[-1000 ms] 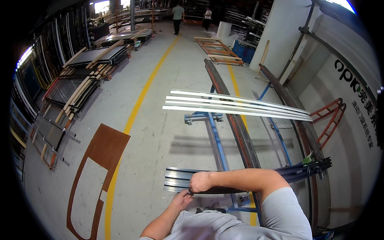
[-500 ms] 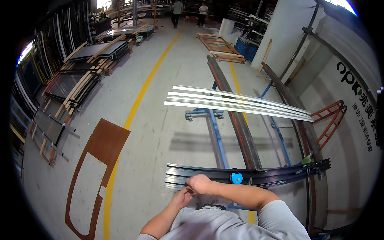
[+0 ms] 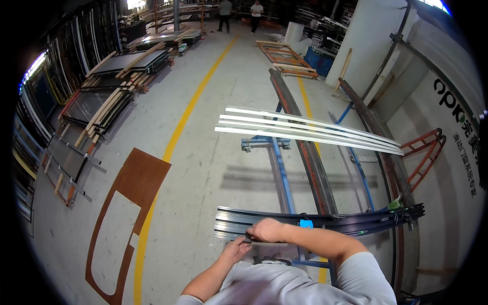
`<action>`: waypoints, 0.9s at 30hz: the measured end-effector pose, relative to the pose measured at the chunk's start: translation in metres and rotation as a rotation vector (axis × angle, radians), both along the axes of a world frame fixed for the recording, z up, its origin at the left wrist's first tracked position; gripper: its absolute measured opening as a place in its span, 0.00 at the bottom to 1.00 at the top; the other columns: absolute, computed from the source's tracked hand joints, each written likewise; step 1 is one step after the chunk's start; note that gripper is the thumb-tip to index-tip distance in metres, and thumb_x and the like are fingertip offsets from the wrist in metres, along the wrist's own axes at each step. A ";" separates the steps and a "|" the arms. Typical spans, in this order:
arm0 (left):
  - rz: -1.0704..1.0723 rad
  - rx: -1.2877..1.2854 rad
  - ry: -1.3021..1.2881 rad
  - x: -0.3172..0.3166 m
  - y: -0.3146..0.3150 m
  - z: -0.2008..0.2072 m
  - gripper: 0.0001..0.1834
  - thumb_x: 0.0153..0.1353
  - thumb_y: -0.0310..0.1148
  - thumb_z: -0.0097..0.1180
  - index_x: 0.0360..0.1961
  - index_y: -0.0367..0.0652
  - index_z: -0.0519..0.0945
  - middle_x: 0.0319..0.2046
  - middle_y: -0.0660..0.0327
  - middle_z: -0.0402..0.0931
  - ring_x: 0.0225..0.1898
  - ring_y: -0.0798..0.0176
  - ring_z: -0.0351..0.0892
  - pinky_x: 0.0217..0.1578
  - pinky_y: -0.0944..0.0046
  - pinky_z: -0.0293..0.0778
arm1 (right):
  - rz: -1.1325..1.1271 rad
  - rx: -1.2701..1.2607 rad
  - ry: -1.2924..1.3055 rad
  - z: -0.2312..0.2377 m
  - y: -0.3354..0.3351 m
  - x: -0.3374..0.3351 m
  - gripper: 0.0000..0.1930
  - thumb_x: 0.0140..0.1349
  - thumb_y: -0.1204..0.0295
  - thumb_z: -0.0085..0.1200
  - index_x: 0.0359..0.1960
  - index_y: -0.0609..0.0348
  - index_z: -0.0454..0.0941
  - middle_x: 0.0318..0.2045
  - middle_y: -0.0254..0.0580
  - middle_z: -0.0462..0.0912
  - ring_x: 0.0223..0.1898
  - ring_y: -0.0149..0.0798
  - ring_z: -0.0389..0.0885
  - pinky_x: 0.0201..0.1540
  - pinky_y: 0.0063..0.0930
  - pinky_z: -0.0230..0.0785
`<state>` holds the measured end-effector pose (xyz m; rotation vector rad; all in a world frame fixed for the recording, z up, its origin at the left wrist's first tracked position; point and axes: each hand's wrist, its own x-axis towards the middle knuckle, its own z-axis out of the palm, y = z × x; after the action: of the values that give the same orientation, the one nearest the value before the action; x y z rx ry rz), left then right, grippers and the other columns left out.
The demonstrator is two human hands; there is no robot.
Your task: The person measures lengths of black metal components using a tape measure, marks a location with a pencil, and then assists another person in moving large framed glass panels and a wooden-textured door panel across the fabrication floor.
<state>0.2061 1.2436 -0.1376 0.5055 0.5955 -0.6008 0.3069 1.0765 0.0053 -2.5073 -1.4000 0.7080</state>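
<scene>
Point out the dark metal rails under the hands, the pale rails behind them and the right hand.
dark metal rails (image 3: 231,223), head view, bare left end
pale rails (image 3: 284,127), head view, middle of the bundle
right hand (image 3: 265,231), head view, back of the hand

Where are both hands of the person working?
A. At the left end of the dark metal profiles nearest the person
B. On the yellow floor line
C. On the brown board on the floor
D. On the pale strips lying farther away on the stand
A: the left hand and right hand meet at the left end of the dark metal profiles, well apart from the pale strips.
</scene>
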 end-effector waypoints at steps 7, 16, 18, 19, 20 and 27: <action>0.023 0.002 -0.017 0.000 -0.001 -0.008 0.09 0.67 0.32 0.50 0.46 0.43 0.76 0.44 0.58 0.80 0.49 0.58 0.78 0.50 0.53 0.73 | 0.302 -0.025 -0.152 0.004 0.004 0.026 0.13 0.64 0.60 0.50 0.35 0.56 0.80 0.32 0.44 0.83 0.36 0.50 0.83 0.39 0.44 0.74; 0.091 -0.126 -0.040 -0.005 -0.009 -0.013 0.08 0.66 0.31 0.52 0.43 0.41 0.77 0.40 0.59 0.81 0.43 0.59 0.79 0.45 0.55 0.74 | -0.241 0.185 -0.053 -0.014 -0.010 -0.024 0.10 0.61 0.64 0.54 0.34 0.57 0.82 0.33 0.49 0.83 0.37 0.55 0.80 0.39 0.46 0.73; 0.089 -0.113 -0.017 -0.003 -0.014 -0.012 0.07 0.65 0.31 0.52 0.42 0.42 0.77 0.40 0.59 0.81 0.42 0.60 0.79 0.45 0.55 0.74 | -0.211 0.314 0.007 -0.012 -0.011 -0.021 0.08 0.60 0.68 0.55 0.35 0.58 0.81 0.32 0.48 0.81 0.37 0.54 0.80 0.39 0.45 0.73; 0.091 -0.105 -0.008 -0.004 -0.015 -0.015 0.06 0.65 0.30 0.52 0.41 0.42 0.77 0.39 0.59 0.81 0.41 0.60 0.79 0.45 0.55 0.74 | -0.210 0.321 0.045 -0.006 -0.008 -0.024 0.07 0.59 0.69 0.56 0.35 0.58 0.81 0.31 0.47 0.81 0.37 0.54 0.80 0.39 0.44 0.73; 0.075 -0.120 -0.012 -0.004 -0.016 -0.023 0.06 0.65 0.30 0.53 0.41 0.42 0.77 0.38 0.59 0.80 0.40 0.60 0.79 0.44 0.55 0.74 | -0.141 0.314 0.018 -0.006 -0.008 -0.021 0.07 0.58 0.70 0.56 0.35 0.57 0.81 0.31 0.46 0.81 0.36 0.54 0.80 0.39 0.44 0.73; -0.038 -0.157 0.001 -0.003 -0.033 -0.029 0.06 0.65 0.31 0.53 0.42 0.45 0.77 0.40 0.62 0.79 0.42 0.63 0.77 0.46 0.59 0.72 | 0.001 0.284 -0.076 -0.003 -0.013 -0.012 0.08 0.53 0.71 0.58 0.36 0.56 0.81 0.30 0.44 0.80 0.36 0.51 0.80 0.41 0.40 0.73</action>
<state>0.2033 1.2108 -0.1666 0.3696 0.5360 -0.6783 0.2952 1.0639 0.0024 -2.3321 -1.4139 0.3855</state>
